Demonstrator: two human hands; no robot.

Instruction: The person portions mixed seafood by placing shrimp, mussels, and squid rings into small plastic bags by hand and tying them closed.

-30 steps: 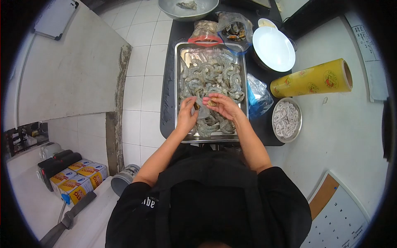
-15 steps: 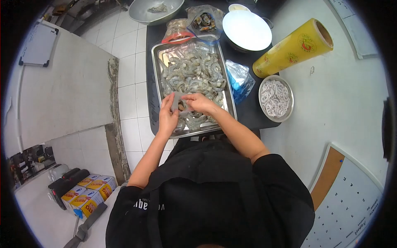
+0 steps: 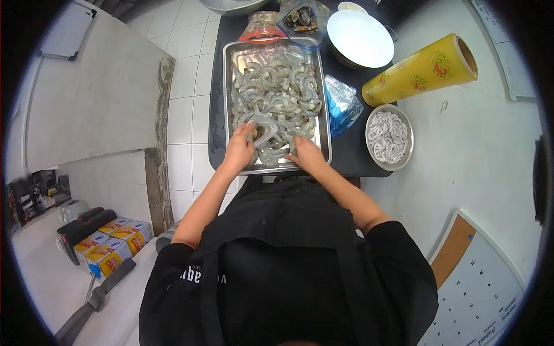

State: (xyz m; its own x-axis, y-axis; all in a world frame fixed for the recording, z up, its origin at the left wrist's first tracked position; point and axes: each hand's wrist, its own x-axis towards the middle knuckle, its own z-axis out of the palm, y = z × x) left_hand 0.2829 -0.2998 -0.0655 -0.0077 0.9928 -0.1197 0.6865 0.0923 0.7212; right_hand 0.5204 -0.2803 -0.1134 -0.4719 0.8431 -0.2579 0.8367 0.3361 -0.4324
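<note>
My left hand (image 3: 238,150) is closed on the edge of a small clear plastic bag (image 3: 266,130), its mouth gaping and a few brownish pieces inside. The bag is held low over a heap of raw grey shrimp (image 3: 274,86) in a metal tray (image 3: 328,124). At the tray's lower right, my right hand (image 3: 308,155) is down among the shrimp. Its thumb and fingers are around a shrimp there, with the fingertips partly hidden in the heap.
Right of the tray lie a blue-and-clear plastic package (image 3: 343,106), a yellow wrap roll (image 3: 418,69) and a bowl of pale ring-like pieces (image 3: 388,138). Behind it are a red-edged bag (image 3: 262,29), a bag of shellfish (image 3: 302,22) and a white bowl (image 3: 360,39). A wall (image 3: 461,155) borders the right.
My right hand has left the bag and moved down and right to the shrimp. My left hand keeps the bag, now opened wider. The whole view has shifted slightly.
</note>
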